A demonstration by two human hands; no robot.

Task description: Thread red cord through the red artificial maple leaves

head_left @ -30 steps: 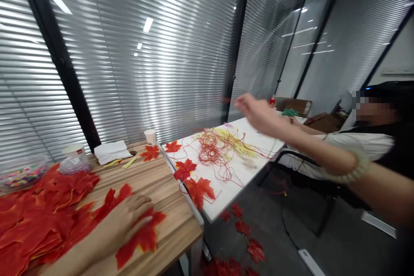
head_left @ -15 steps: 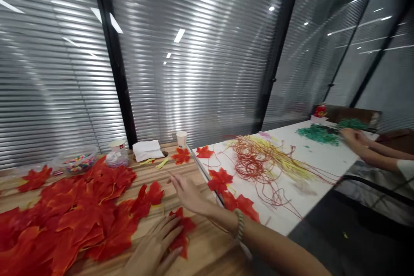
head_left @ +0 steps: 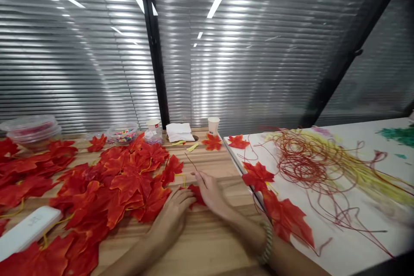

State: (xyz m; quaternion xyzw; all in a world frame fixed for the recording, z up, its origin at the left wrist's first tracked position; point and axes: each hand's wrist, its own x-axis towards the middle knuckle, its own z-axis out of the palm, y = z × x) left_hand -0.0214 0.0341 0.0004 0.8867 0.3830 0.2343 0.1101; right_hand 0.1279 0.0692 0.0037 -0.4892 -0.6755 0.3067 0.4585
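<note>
My left hand (head_left: 171, 217) lies flat on the wooden table (head_left: 207, 241), its fingertips pressing a red maple leaf (head_left: 196, 194). My right hand (head_left: 210, 189) sits just right of that leaf and pinches a thin red wire (head_left: 190, 161) that sticks up and away from it. A bead bracelet (head_left: 267, 243) circles my right wrist. A big heap of red leaves (head_left: 123, 181) spreads to the left of both hands.
A tangle of red and yellow wires (head_left: 310, 159) and several leaves lie on the white table (head_left: 349, 241) at right. Paper cups (head_left: 213, 125), a napkin (head_left: 179, 131), bead containers (head_left: 123, 133) stand along the blinds. A white flat object (head_left: 29, 228) lies front left.
My right hand came back from the white table to the leaf by my left hand, now pinching a red wire. The view swung left; the other person is out of sight.
</note>
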